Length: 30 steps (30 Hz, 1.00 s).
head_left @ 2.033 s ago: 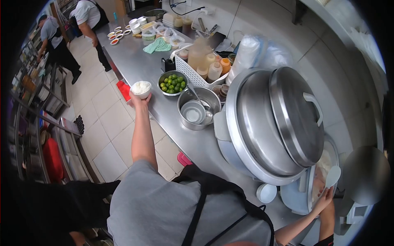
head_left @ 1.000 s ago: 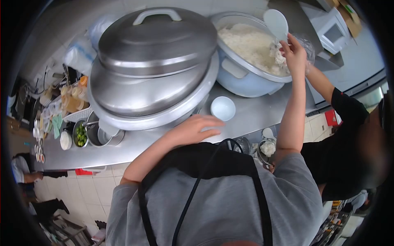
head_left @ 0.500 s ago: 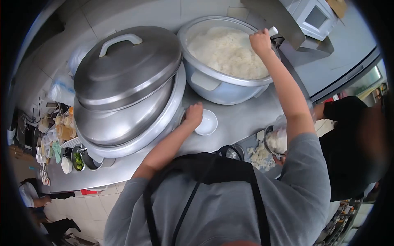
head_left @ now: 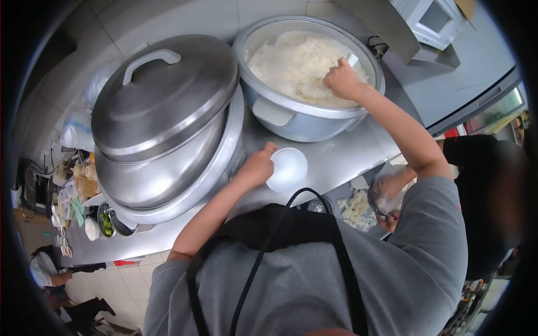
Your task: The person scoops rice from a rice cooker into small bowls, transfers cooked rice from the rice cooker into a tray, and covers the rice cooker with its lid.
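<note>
My left hand is closed on the rim of a white bowl, which is tilted and lifted off the steel counter. My right hand reaches over a large pot heaped with white rice. Its fingers are closed around a white-handled serving utensil. Only the end of the handle shows above my fist; the working end is hidden behind the hand.
At left stands another large pot with stacked metal lids. A co-worker's hands hold a container beside pale chunks at right. Cut green pieces sit in a bowl at far left.
My right hand has come left and down from the pot's right rim, over the rice. The white bowl, formerly by my left hand on the counter, is now gripped and raised.
</note>
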### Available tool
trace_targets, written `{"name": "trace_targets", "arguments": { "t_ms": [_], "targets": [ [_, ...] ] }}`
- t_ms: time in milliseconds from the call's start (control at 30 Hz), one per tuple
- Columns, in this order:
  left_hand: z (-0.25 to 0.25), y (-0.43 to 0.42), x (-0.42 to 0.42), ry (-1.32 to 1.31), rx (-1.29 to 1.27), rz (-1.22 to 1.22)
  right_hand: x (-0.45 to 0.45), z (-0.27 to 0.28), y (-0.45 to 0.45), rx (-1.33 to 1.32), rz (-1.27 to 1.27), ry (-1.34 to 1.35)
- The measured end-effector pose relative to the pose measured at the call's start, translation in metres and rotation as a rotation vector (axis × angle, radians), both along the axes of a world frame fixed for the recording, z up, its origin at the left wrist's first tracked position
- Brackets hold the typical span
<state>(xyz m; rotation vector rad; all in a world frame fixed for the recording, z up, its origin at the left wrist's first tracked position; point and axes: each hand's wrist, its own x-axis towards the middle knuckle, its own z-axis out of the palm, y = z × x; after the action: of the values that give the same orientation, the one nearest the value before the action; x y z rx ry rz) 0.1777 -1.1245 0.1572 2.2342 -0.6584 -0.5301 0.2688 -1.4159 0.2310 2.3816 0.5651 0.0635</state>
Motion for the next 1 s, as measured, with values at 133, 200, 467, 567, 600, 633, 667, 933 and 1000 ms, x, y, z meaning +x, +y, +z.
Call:
{"name": "trace_targets", "arguments": {
  "t_ms": [133,200,467,567,600,633,667,933,1000],
  "targets": [
    [0.050,0.015,-0.009,0.492,-0.623,0.157,-0.008,-0.005,-0.004,0.485,-0.062,0.161],
    [0.074,0.022,-0.007,0.728,-0.869,0.293,-0.006,-0.009,-0.010,0.576,-0.109,0.204],
    [0.137,0.001,0.029,0.803,-1.585,-0.033,-0.008,-0.006,-0.011,0.979,-0.446,0.533],
    [0.140,-0.016,0.044,0.958,-1.694,-0.066,-0.009,-0.007,-0.010,1.081,-0.460,0.531],
    [0.139,-0.023,0.050,0.838,-1.688,0.006,-0.006,-0.009,-0.014,1.077,-0.453,0.529],
    [0.138,-0.029,0.056,0.720,-1.677,0.080,-0.005,-0.011,-0.020,1.174,-0.440,0.538],
    [0.136,-0.034,0.061,0.692,-1.652,0.104,-0.003,-0.013,-0.025,1.273,-0.428,0.549],
    [0.115,-0.096,0.086,0.436,-1.180,0.682,0.020,0.048,-0.058,1.343,-0.323,0.486],
    [0.094,-0.114,0.103,0.610,-1.301,0.540,0.023,0.070,-0.032,0.984,-0.253,-0.019]
  ]
}}
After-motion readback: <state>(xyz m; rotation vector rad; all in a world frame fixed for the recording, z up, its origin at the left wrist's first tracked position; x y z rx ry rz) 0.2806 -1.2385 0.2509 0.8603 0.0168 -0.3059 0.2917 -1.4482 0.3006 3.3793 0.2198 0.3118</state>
